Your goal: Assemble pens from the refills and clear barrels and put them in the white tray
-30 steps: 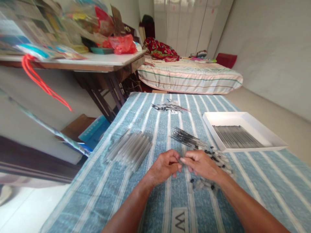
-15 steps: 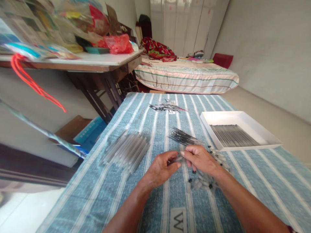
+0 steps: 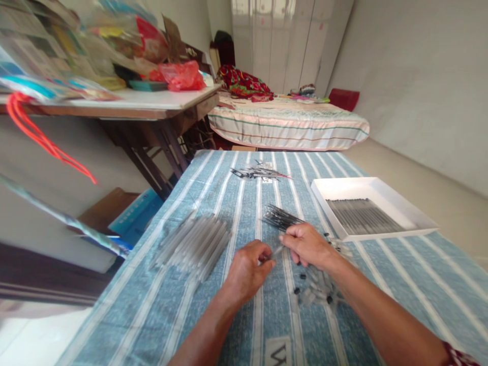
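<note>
My left hand (image 3: 247,267) is closed, its thumb and fingers pinching a thin translucent pen barrel (image 3: 277,250) that points toward the right hand. My right hand (image 3: 307,245) is pinched shut just beyond it; what its fingers hold is hidden. Past the right hand lies a bundle of black-tipped pen refills (image 3: 282,217). Beneath the right wrist is a heap of clear pen caps (image 3: 317,288) with black ends. A stack of grey translucent pen barrels (image 3: 196,243) lies to the left of my left hand.
A shallow white box (image 3: 412,211) at the right holds a row of pens (image 3: 362,214). More thin dark pieces (image 3: 259,172) lie at the far end of the striped tablecloth (image 3: 183,317). A cluttered side table (image 3: 152,99) and a bed (image 3: 290,122) stand beyond.
My hands have drawn slightly apart, so a gap with the translucent piece shows between them. The left hand has shifted a little left and down; the whole view has also shifted slightly.
</note>
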`<state>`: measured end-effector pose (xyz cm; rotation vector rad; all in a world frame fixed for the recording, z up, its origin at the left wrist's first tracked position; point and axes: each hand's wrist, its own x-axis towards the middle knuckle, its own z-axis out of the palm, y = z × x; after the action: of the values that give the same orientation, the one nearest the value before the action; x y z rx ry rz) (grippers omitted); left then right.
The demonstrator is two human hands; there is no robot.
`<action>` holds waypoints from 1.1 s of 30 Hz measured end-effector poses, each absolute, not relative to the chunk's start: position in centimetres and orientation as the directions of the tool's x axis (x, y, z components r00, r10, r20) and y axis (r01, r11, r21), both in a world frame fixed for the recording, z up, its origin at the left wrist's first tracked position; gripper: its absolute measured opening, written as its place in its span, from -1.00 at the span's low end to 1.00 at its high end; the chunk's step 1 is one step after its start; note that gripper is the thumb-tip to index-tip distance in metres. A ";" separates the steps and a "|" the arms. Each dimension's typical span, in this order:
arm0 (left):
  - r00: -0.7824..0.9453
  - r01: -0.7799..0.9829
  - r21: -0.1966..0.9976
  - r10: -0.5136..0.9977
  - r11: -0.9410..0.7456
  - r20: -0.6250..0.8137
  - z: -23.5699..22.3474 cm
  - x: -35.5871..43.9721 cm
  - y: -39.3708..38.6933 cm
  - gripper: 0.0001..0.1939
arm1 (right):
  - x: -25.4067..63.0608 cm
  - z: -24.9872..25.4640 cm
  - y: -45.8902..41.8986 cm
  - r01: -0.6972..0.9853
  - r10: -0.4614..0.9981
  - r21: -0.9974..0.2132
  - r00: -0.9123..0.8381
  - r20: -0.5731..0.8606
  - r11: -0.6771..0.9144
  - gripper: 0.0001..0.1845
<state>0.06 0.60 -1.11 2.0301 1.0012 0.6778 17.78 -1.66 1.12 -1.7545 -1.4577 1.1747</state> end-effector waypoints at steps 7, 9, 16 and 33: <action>0.661 0.394 0.801 0.745 -0.451 0.094 -0.1 -0.4 1.0 -0.77 | 18.3 2.6 -1.0 0.539 0.977 -0.825 -0.022 -0.213 -0.167 -0.65; 0.652 0.401 0.805 0.753 -0.437 0.085 -0.1 -0.2 1.0 -0.79 | 18.4 2.7 -0.9 0.552 0.977 -0.818 -0.026 -0.212 -0.163 -0.65; 0.501 0.349 0.928 0.863 -0.127 -0.070 0.1 0.1 0.8 -0.80 | 20.0 2.4 -1.4 0.485 0.988 -0.867 -0.033 -0.152 -0.117 -0.63; 0.350 -0.088 0.969 0.918 0.230 -0.187 -0.7 -0.2 1.6 -0.76 | 23.1 0.0 -4.4 0.918 0.961 -0.384 -0.186 -0.204 0.096 -0.85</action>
<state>-0.16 1.57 -0.73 1.1076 0.9594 0.8621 23.14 -4.38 0.02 -1.9385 -2.2502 0.6627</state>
